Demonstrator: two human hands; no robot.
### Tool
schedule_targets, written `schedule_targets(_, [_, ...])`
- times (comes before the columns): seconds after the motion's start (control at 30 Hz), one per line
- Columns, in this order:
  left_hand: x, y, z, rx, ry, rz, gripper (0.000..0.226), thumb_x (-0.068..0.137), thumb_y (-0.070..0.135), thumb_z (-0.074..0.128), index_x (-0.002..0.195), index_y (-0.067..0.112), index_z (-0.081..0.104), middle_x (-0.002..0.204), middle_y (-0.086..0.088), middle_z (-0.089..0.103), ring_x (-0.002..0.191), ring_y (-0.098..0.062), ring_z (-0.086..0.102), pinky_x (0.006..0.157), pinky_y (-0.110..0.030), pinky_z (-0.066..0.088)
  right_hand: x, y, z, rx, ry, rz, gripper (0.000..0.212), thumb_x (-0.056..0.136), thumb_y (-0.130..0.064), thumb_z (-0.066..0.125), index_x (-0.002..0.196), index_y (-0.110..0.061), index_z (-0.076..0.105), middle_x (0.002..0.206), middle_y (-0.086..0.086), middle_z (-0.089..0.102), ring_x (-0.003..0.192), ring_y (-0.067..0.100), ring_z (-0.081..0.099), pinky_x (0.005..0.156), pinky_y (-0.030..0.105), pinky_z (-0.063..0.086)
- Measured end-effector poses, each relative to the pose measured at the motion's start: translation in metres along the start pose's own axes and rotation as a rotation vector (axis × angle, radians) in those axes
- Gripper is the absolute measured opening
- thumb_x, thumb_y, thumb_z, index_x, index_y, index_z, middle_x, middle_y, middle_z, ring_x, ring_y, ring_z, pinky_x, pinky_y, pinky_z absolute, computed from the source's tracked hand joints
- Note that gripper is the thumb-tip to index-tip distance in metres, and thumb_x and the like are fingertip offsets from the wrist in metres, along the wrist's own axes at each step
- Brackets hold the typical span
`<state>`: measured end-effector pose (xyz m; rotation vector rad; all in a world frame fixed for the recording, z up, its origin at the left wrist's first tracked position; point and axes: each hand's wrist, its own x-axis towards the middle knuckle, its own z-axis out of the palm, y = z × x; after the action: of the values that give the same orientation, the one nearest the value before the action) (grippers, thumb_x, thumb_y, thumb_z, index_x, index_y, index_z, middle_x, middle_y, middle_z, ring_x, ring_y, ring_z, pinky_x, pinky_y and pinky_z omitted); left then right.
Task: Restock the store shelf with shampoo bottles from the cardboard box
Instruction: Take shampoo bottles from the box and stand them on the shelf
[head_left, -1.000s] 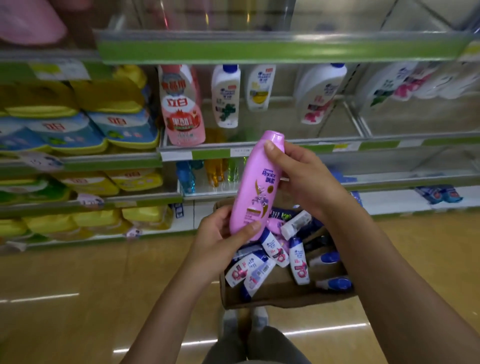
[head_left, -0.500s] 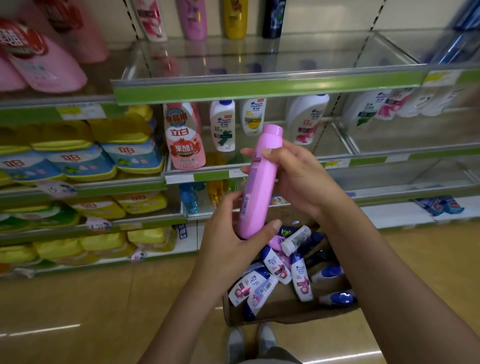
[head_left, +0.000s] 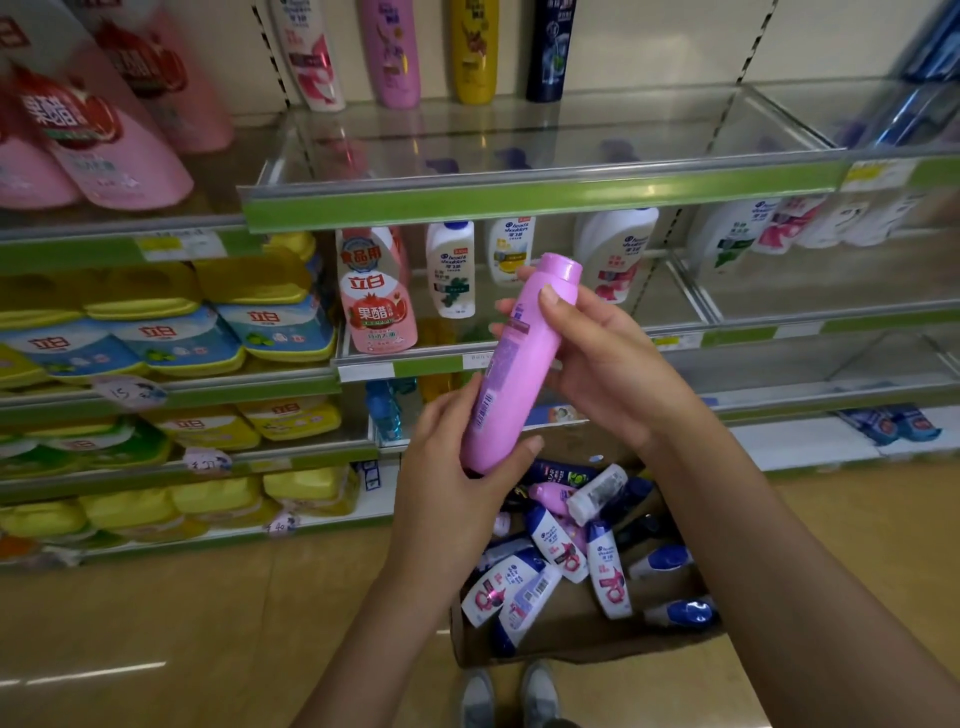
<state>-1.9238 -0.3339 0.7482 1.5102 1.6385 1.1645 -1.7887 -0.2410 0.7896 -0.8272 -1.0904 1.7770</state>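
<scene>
A pink shampoo bottle (head_left: 519, 364) is held tilted in front of me, cap up, barcode side showing. My left hand (head_left: 457, 478) grips its lower end, thumb across the base. My right hand (head_left: 597, 358) holds its upper half, fingers curled behind and thumb on the front. Below them the cardboard box (head_left: 566, 634) sits on the floor with several white, pink and dark shampoo bottles (head_left: 556, 551) lying loose in it. The glass shelf (head_left: 519, 140) with a green front strip carries pink, yellow and dark bottles at its back.
White shampoo bottles (head_left: 452, 267) and a pink refill pouch (head_left: 376, 296) stand on the shelf below. Yellow and blue packs (head_left: 156, 322) fill the left shelves. Large pink pouches (head_left: 104, 130) sit upper left. My shoes (head_left: 509, 696) are by the box on the tan floor.
The bottle has turned from its label side to its barcode side in both hands. My view has lifted, bringing the upper glass shelf into sight.
</scene>
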Motion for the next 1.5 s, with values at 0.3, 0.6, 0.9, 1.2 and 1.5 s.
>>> schedule_targets(0.3, [0.010,0.004,-0.011,-0.674,-0.274,-0.342,0.048,0.072,0.038,0.064,0.118,0.024,0.061,0.108,0.005,0.072,0.103,-0.013,0.067,0.085,-0.032,0.055,0.001,-0.016,0.002,-0.182,0.012,0.020,0.037,0.086,-0.026,0.063,0.122,-0.016,0.059,0.091,0.003,0.071,0.085,0.017,0.067,0.080,0.041,0.057])
schedule_targets(0.6, [0.024,0.005,-0.013,-0.823,-0.380,-0.400,0.048,0.078,0.020,0.061,0.125,0.009,0.054,0.114,-0.007,0.069,0.106,-0.020,0.066,0.087,-0.034,0.056,0.002,-0.028,0.020,-0.320,0.189,-0.109,0.037,0.082,-0.013,0.074,0.117,-0.011,0.061,0.085,0.008,0.076,0.071,0.018,0.072,0.061,0.030,0.058])
schedule_targets(0.9, [0.039,0.007,-0.019,-0.772,-0.444,-0.343,0.045,0.079,0.019,0.059,0.122,0.009,0.056,0.112,-0.007,0.070,0.102,-0.019,0.067,0.087,-0.035,0.056,-0.002,-0.035,0.023,-0.351,0.267,-0.147,0.035,0.081,-0.016,0.075,0.113,-0.007,0.065,0.091,0.008,0.076,0.082,0.025,0.073,0.072,0.040,0.059])
schedule_targets(1.2, [0.063,0.024,0.001,-0.638,-0.286,-0.279,0.048,0.069,0.023,0.071,0.115,0.016,0.060,0.109,-0.001,0.072,0.102,-0.017,0.068,0.082,-0.028,0.055,0.011,-0.055,-0.004,-0.312,0.183,-0.155,0.031,0.084,-0.014,0.071,0.114,-0.008,0.065,0.108,0.014,0.071,0.093,0.028,0.071,0.080,0.043,0.059])
schedule_targets(1.5, [0.110,0.055,0.030,-0.498,-0.109,-0.194,0.030,0.077,0.012,0.071,0.104,0.018,0.061,0.099,0.004,0.073,0.092,-0.006,0.069,0.079,-0.019,0.055,0.053,-0.093,-0.039,-0.269,0.054,-0.180,0.034,0.087,-0.009,0.065,0.121,-0.005,0.063,0.106,0.011,0.069,0.087,0.019,0.068,0.083,0.040,0.055])
